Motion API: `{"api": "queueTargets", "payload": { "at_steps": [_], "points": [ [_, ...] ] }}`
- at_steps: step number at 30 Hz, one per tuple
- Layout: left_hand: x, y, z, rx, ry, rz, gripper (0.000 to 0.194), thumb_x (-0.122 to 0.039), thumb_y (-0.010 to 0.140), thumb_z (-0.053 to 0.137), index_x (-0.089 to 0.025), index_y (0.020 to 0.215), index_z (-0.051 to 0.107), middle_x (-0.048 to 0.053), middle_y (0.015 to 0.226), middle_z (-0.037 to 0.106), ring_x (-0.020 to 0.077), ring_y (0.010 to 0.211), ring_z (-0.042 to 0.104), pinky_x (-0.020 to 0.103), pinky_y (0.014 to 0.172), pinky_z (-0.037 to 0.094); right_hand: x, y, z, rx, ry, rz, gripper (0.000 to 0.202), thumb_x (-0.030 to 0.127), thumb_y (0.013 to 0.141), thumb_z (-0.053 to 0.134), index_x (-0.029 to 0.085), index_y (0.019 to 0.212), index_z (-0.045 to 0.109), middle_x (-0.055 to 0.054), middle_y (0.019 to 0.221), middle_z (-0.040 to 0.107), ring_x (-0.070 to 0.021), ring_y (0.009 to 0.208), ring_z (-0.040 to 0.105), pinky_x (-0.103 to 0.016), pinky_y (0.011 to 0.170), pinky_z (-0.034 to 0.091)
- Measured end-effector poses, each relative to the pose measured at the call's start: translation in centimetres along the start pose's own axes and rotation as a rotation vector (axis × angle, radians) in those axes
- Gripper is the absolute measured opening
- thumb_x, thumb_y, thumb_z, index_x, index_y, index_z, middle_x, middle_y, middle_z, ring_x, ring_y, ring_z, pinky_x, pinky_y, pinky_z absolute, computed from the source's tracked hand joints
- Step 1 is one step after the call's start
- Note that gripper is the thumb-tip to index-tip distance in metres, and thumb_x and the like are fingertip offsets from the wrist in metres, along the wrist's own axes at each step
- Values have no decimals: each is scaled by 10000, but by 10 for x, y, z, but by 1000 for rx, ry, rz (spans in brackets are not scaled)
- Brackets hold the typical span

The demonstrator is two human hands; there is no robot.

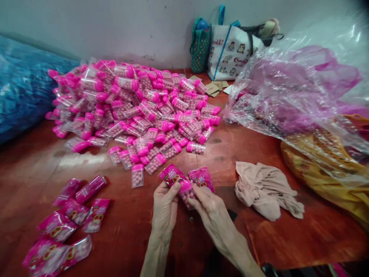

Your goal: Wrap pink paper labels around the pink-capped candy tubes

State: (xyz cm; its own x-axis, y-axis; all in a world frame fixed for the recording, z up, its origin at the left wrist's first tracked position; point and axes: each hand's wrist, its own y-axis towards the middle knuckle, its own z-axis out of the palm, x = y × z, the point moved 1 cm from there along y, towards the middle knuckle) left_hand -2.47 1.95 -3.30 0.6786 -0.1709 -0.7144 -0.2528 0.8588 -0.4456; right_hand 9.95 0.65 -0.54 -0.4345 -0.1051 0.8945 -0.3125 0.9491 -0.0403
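Observation:
My left hand (pixel 165 207) pinches a pink printed wrapper sleeve (pixel 171 173) between thumb and fingers. Against the sleeve's near end, my right hand (pixel 213 211) grips a small clear candy bottle (pixel 187 196) with a pink cap and pink balls inside. The cap meets the sleeve; how far it is inside I cannot tell. Just behind my right fingers lie flat pink sleeves (pixel 201 177). A loose candy bottle (pixel 137 175) rests on the table, left of my hands. Several sleeved bottles (pixel 96 215) are grouped at the left front.
A large heap of candy bottles (pixel 138 104) covers the back of the red-brown table (pixel 123 215). A blue plastic sack (pixel 25 84) stands at left. On the right are a crumpled cloth (pixel 266 188), clear and purple plastic (pixel 291 88) and yellow fabric (pixel 325 169). Bags (pixel 227 54) stand by the wall.

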Motion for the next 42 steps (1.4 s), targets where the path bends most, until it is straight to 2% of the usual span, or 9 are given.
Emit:
{"api": "queueTargets", "payload": {
  "at_steps": [7, 12, 17, 20, 23, 27, 31, 37, 42],
  "points": [
    [-1, -2, -2, 85, 6, -55, 232, -160, 572, 750, -141, 791, 677, 53, 769, 711, 163, 707, 649, 303, 770, 479, -2, -2, 1, 21, -46, 23, 251, 179, 889, 389, 183, 1087, 543, -66, 836, 594, -176, 721, 564, -277, 659, 456],
    [0, -2, 0, 146, -15, -59, 252, -201, 592, 746, -152, 827, 673, 58, 780, 710, 181, 733, 651, 321, 776, 477, -4, -3, -1, 18, -44, 36, 255, 178, 886, 397, 206, 1106, 523, -67, 890, 585, -183, 773, 558, -284, 689, 452],
    [1, -2, 4, 155, 3, -48, 221, -215, 602, 740, -145, 799, 667, 68, 777, 708, 201, 749, 651, 339, 779, 474, -9, -5, 7, -30, -48, 25, 182, 168, 882, 388, 211, 892, 564, -45, 799, 573, -170, 698, 540, -278, 652, 446],
    [0, -3, 4, 131, 23, -53, 192, -175, 608, 731, -138, 785, 667, 66, 757, 708, 205, 755, 651, 344, 787, 469, -9, -7, 11, -49, 0, 29, 187, 173, 888, 372, 213, 866, 554, -42, 796, 570, -165, 689, 540, -262, 629, 444],
    [-1, -6, 5, 180, 6, -90, 274, -193, 585, 750, -133, 839, 668, 81, 806, 707, 223, 792, 645, 346, 764, 478, -2, -8, 7, -17, 69, 50, 189, 172, 897, 363, 209, 893, 549, -42, 836, 570, -160, 740, 545, -254, 680, 443],
    [-3, -10, 5, 289, -24, -163, 395, -327, 561, 761, -130, 888, 662, 107, 799, 704, 246, 773, 641, 341, 685, 498, 6, -11, -4, 66, 148, 54, 208, 186, 913, 356, 228, 966, 553, -24, 892, 578, -142, 795, 550, -231, 720, 435],
    [-2, -12, 6, 279, -18, -205, 396, -397, 604, 717, -129, 887, 647, 109, 780, 700, 217, 685, 637, 319, 616, 501, 2, -13, -6, -15, 99, 13, 221, 224, 894, 413, 242, 1083, 526, -34, 959, 590, -167, 864, 550, -245, 725, 436],
    [7, -10, 11, 199, 31, -127, 300, -359, 643, 700, -112, 798, 628, 65, 652, 672, 128, 510, 559, 229, 478, 437, 1, -4, 4, -46, 17, 80, 199, 162, 897, 366, 196, 915, 562, -37, 819, 567, -153, 716, 543, -256, 665, 426],
    [8, -8, 10, 262, 95, -162, 195, -279, 683, 670, -110, 779, 668, 51, 651, 660, 67, 471, 474, 175, 446, 360, 9, -1, 5, -51, 47, 85, 197, 161, 891, 371, 183, 922, 565, -61, 849, 568, -169, 758, 553, -267, 679, 442]
  ]
}}
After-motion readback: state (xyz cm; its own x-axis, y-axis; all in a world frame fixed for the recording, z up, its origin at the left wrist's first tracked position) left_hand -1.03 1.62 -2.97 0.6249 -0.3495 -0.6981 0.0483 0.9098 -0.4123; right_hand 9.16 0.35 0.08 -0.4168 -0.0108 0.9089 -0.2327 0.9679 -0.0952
